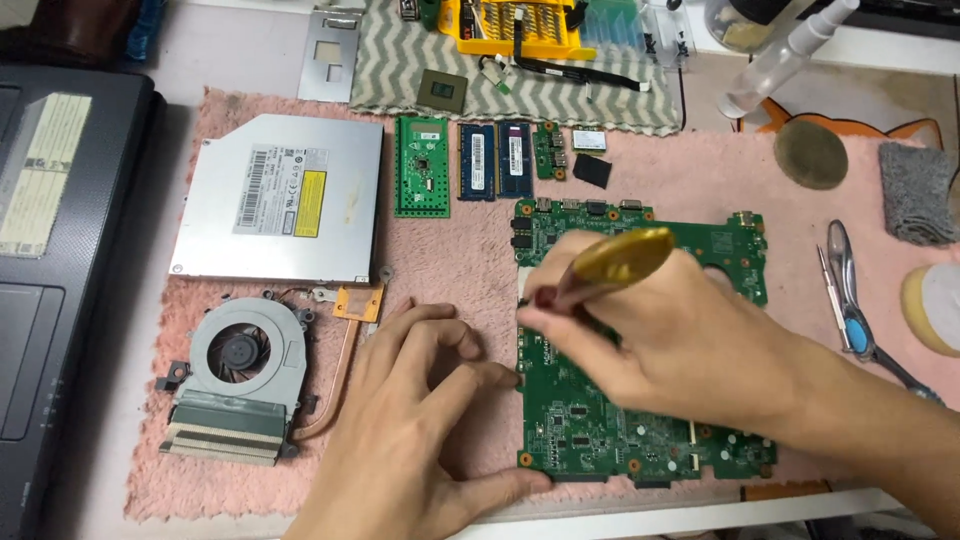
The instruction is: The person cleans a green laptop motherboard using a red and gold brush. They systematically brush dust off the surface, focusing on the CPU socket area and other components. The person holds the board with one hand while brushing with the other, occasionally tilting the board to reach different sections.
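On the pink mat [700,180], right of the cooling fan [240,350], the green motherboard [590,430] wants steadying by the spread left hand [420,420] while the right hand [650,340], pinching the amber-handled tool [610,262], presses lightly.

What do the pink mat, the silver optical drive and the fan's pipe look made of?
Pink fuzzy mat: seemingly fleecy fabric, with a tufted pile. Flat silver optical drive: apparently brushed sheet metal with a dull sheen. Thin curved pipe on the cooling fan: probably copper, judging by its orange-brown gloss.
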